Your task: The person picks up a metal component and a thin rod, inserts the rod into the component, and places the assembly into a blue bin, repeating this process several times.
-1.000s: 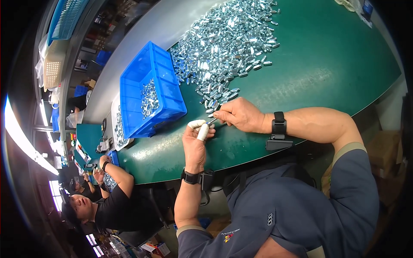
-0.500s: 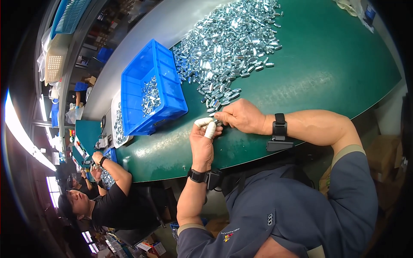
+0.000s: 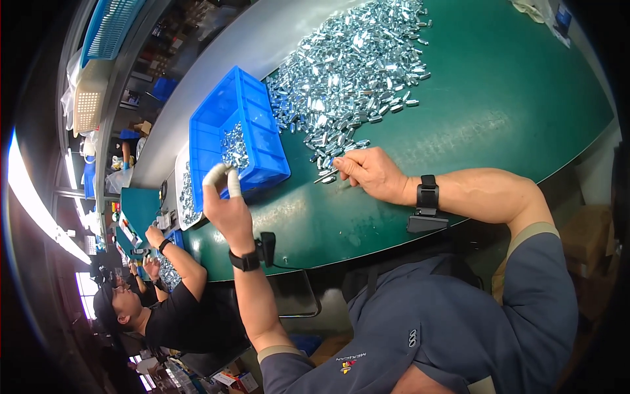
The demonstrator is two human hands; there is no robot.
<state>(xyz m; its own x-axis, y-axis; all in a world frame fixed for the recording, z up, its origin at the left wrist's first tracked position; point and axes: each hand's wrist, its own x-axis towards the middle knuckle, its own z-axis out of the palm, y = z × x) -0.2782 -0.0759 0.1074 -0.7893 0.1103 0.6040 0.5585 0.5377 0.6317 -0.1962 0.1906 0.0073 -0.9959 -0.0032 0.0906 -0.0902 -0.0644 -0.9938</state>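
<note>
My left hand (image 3: 228, 213), with white covers on its fingertips, is over the near edge of a blue bin (image 3: 266, 128). Its covered fingers curl together, and whatever is between them cannot be made out. Small shiny metal pieces (image 3: 234, 146) lie inside the bin. Over the green table, my right hand (image 3: 374, 174) is closed on a thin metal rod (image 3: 324, 177) that sticks out past the thumb and points left. Just beyond that hand is the near tip of a big heap of silvery metal pieces (image 3: 348, 72).
A white tray (image 3: 190, 220) of similar pieces stands left of the bin. The green tabletop (image 3: 499, 125) stretches to the right. At the left, a person in black (image 3: 177, 308) works over another blue bin (image 3: 174, 243). Baskets (image 3: 88, 108) sit on a shelf at upper left.
My left hand has left its place beside the right hand and moved left to the bin. The right hand has stayed almost in place, and its rod now shows clearly.
</note>
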